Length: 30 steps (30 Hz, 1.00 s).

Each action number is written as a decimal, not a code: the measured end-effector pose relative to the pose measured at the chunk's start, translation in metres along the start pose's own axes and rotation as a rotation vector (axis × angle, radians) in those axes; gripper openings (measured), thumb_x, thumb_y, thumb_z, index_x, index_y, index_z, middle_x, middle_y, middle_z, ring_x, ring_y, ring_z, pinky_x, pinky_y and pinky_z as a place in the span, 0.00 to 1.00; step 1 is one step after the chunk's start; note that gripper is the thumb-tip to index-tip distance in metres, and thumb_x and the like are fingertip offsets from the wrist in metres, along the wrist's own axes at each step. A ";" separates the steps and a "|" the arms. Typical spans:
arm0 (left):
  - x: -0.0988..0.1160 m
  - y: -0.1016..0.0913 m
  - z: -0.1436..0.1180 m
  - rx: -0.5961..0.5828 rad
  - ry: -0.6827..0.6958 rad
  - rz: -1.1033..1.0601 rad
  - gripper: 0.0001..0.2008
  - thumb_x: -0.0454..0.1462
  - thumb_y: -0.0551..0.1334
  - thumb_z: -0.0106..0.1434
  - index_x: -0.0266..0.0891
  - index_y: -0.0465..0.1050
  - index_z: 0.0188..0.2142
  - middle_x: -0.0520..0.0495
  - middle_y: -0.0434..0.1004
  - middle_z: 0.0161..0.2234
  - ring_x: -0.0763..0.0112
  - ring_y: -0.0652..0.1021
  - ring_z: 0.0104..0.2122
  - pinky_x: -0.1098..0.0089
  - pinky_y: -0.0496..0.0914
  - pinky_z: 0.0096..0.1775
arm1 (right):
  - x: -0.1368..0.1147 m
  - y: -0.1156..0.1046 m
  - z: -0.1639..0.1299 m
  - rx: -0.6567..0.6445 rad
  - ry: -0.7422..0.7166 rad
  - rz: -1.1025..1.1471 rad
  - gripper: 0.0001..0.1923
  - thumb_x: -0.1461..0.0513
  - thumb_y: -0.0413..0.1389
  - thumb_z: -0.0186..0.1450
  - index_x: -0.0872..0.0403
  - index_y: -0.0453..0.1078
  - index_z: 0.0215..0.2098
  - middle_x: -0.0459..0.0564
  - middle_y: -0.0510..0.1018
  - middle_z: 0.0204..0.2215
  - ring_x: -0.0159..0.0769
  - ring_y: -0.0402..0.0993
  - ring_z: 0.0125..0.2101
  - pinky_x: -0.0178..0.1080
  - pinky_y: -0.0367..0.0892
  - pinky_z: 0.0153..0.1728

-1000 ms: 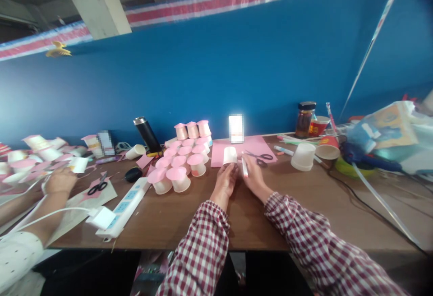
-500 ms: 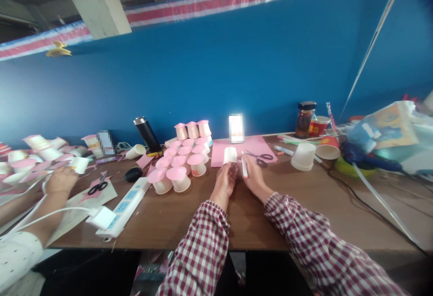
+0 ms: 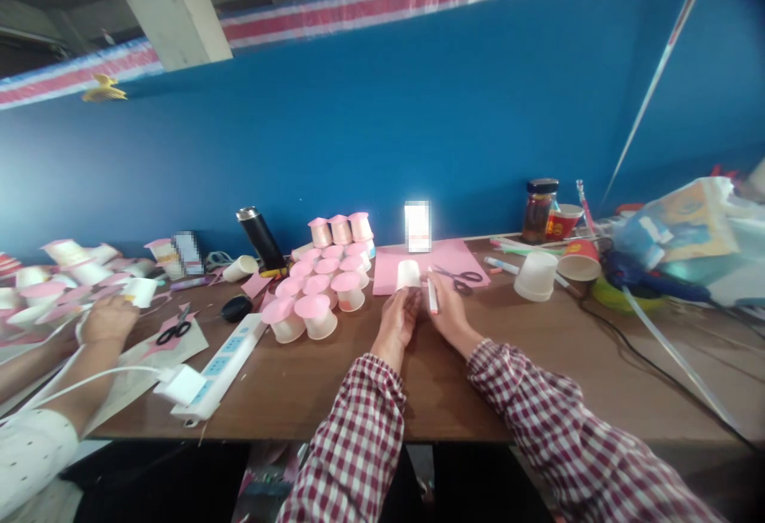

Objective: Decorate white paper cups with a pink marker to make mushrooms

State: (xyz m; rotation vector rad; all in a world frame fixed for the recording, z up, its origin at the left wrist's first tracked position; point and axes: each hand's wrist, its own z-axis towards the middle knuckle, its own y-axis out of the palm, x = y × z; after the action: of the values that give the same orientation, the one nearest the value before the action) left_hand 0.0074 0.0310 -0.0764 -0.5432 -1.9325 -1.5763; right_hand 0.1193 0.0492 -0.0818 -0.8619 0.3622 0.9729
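Note:
My left hand [image 3: 399,318] holds a small white paper cup [image 3: 408,274] at the edge of a pink paper sheet [image 3: 427,261]. Right beside it, my right hand [image 3: 448,312] grips a white marker [image 3: 431,292] with its tip pointing up next to the cup. Both hands rest over the brown table [image 3: 335,383]. Scissors [image 3: 460,277] lie on the pink sheet just behind my right hand.
Several pink-topped cups [image 3: 323,280] cluster to the left. A power strip [image 3: 218,367], black flask [image 3: 261,237], upturned white cup [image 3: 536,277], jar [image 3: 538,210] and plastic bags [image 3: 687,240] stand around. A neighbour's hand [image 3: 107,317] works at the far left.

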 end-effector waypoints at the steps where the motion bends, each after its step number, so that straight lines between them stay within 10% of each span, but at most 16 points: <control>1: 0.000 0.000 0.000 0.001 0.000 0.001 0.04 0.32 0.65 0.56 0.33 0.72 0.31 0.45 0.78 0.30 0.73 0.79 0.33 0.72 0.71 0.43 | 0.000 0.000 0.000 -0.001 -0.004 0.001 0.19 0.62 0.48 0.64 0.55 0.66 0.52 0.56 0.76 0.48 0.44 0.75 0.45 0.43 0.70 0.45; 30: 0.001 0.002 -0.001 0.010 0.009 -0.020 0.02 0.31 0.62 0.58 0.34 0.73 0.29 0.47 0.78 0.28 0.74 0.79 0.32 0.74 0.73 0.41 | 0.004 0.002 0.000 0.001 -0.012 0.023 0.19 0.63 0.48 0.63 0.55 0.66 0.52 0.57 0.76 0.48 0.44 0.73 0.48 0.45 0.68 0.49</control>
State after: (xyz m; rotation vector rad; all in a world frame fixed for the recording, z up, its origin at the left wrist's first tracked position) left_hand 0.0086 0.0303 -0.0743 -0.5132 -1.9437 -1.5788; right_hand 0.1201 0.0522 -0.0850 -0.8528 0.3631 0.9990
